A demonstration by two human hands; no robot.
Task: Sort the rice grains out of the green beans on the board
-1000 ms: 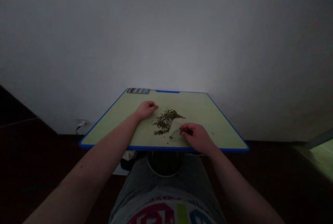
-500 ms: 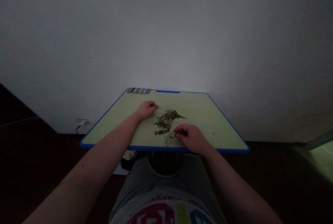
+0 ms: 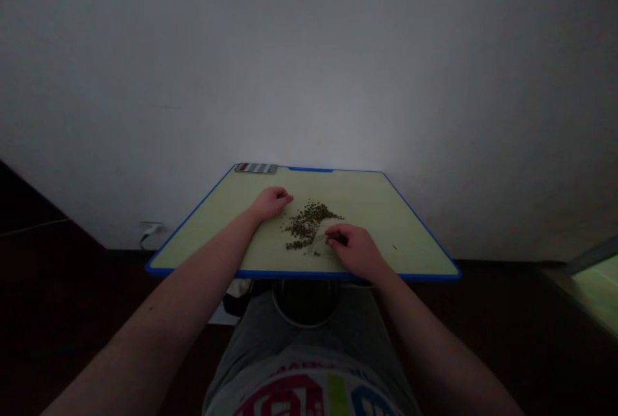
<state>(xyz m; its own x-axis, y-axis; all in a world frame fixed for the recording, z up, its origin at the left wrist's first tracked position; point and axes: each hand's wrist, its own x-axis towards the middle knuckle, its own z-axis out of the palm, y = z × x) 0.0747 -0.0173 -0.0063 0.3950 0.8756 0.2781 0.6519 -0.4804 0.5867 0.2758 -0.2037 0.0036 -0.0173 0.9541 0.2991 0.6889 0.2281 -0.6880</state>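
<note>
Closest to me, my printed T-shirt [image 3: 299, 397] and grey shorts [image 3: 253, 332] sit below a pale green board [image 3: 371, 213] with a blue edge. My right hand [image 3: 350, 246] rests near the board's front edge, its fingers curled closed in a pinch on a clear plastic piece [image 3: 317, 243], which sticks out to the left of my fingertips. Just ahead and left of that hand lies a loose pile of small dark green beans [image 3: 308, 226], its lower end almost touching the plastic. My left hand [image 3: 273, 203], loosely curled, rests just left of the pile. A stray speck [image 3: 394, 247] lies well right of my right hand. Farther ahead, a blister pack [image 3: 255, 168] sits at the board's far edge, before the wall [image 3: 309, 68].
</note>
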